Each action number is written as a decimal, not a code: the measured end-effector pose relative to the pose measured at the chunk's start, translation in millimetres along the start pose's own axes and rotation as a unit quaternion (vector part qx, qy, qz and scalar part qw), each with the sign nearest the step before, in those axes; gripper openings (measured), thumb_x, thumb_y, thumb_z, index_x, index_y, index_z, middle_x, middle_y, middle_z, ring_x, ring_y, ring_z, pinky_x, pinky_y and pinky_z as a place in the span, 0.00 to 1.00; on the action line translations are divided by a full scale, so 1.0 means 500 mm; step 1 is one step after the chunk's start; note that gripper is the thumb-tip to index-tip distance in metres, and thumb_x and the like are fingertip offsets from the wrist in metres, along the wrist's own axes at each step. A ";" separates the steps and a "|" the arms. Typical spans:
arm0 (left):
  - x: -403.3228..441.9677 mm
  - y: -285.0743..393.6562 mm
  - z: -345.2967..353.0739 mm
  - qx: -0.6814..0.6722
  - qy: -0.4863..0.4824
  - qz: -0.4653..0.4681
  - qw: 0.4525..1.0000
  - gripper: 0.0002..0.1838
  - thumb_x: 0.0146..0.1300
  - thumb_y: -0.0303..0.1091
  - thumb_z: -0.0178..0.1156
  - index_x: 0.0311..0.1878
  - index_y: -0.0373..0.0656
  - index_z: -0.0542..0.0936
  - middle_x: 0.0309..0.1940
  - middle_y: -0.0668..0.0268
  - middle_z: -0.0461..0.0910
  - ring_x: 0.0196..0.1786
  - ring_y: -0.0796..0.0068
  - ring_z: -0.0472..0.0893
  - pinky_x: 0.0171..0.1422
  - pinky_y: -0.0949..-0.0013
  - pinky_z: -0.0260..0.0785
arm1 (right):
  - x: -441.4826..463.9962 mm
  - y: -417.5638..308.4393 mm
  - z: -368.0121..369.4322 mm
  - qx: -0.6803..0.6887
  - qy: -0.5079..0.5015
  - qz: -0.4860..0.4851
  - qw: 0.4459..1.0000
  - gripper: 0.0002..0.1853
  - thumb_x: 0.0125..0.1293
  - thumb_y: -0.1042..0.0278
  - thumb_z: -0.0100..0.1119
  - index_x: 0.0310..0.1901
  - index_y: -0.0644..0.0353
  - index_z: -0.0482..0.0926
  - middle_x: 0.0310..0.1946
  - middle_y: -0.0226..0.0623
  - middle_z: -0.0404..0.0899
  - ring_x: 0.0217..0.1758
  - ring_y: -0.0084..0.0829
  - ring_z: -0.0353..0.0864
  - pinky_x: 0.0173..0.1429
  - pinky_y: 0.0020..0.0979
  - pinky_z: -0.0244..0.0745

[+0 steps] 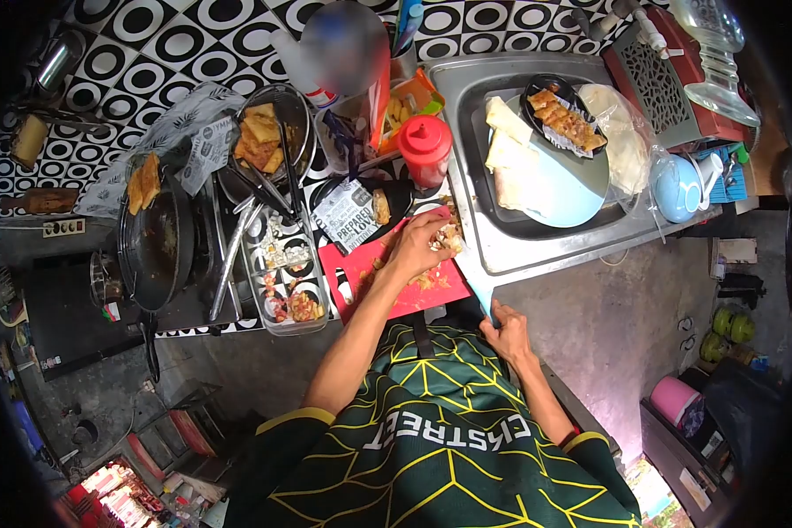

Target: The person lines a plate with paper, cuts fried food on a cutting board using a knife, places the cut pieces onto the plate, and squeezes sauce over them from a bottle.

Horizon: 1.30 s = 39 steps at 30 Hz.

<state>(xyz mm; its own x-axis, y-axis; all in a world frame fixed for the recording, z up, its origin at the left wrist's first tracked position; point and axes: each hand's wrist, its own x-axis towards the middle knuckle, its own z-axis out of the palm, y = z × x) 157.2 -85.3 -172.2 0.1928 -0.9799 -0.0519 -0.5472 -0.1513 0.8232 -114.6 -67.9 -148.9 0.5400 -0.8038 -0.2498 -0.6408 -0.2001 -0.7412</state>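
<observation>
My left hand point(415, 250) is over the red cutting board point(407, 302), its fingers closed on a piece of filled pastry point(451, 238) at the board's right edge. In my right hand point(507, 331) is a knife with a light blue blade point(481, 289), held just off the board's right side and pointing away from me. Crumbs and bits of filling are scattered on the board. Behind it lies a black tray point(394, 201) with printed paper and another pastry piece.
A clear divided container point(296, 327) of chopped fillings stands left of the board. Beyond are a red squeeze bottle point(425, 151), a pan of fried pastries point(260, 141) and a dark wok point(156, 255). Right, the steel sink point(537, 262) holds a blue plate point(565, 198) with wraps.
</observation>
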 end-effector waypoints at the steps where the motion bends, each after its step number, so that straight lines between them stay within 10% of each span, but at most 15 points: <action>1: 0.000 0.002 -0.003 0.001 0.006 0.002 1.000 0.32 0.43 0.36 0.77 0.55 0.38 0.81 0.55 0.56 0.77 0.57 0.58 0.78 0.64 0.62 0.69 | 0.000 0.004 0.003 0.004 0.009 -0.003 1.000 0.15 0.53 0.72 0.61 0.43 0.68 0.80 0.26 0.52 0.78 0.28 0.48 0.81 0.34 0.39 0.75; 8: -0.040 -0.021 -0.064 0.099 0.201 -0.019 0.974 0.20 0.48 0.34 0.70 0.47 0.40 0.84 0.52 0.58 0.78 0.55 0.57 0.75 0.61 0.60 0.69 | -0.001 0.011 0.004 -0.002 -0.006 0.003 1.000 0.21 0.56 0.70 0.61 0.52 0.65 0.80 0.27 0.54 0.77 0.30 0.53 0.80 0.36 0.44 0.75; 17: -0.130 -0.095 -0.132 0.282 0.106 -0.135 0.944 0.23 0.50 0.37 0.65 0.50 0.35 0.83 0.55 0.55 0.79 0.56 0.55 0.75 0.63 0.59 0.68 | -0.005 0.008 0.012 -0.016 -0.001 -0.001 1.000 0.18 0.55 0.70 0.61 0.48 0.66 0.80 0.27 0.54 0.77 0.30 0.54 0.79 0.36 0.44 0.75; 39: -0.058 -0.017 -0.050 0.073 0.209 -0.005 0.975 0.19 0.49 0.30 0.67 0.46 0.36 0.83 0.51 0.56 0.81 0.51 0.55 0.78 0.59 0.59 0.70 | 0.002 0.011 0.007 -0.010 -0.008 -0.001 1.000 0.20 0.56 0.70 0.61 0.52 0.64 0.79 0.28 0.55 0.78 0.32 0.55 0.80 0.37 0.46 0.75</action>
<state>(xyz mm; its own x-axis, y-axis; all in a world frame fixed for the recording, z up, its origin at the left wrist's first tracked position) 176.8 -52.2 -163.5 0.4968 -0.8443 0.2007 -0.6484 -0.2075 0.7324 -115.7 -68.0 -155.5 0.5507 -0.7937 -0.2584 -0.6495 -0.2130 -0.7299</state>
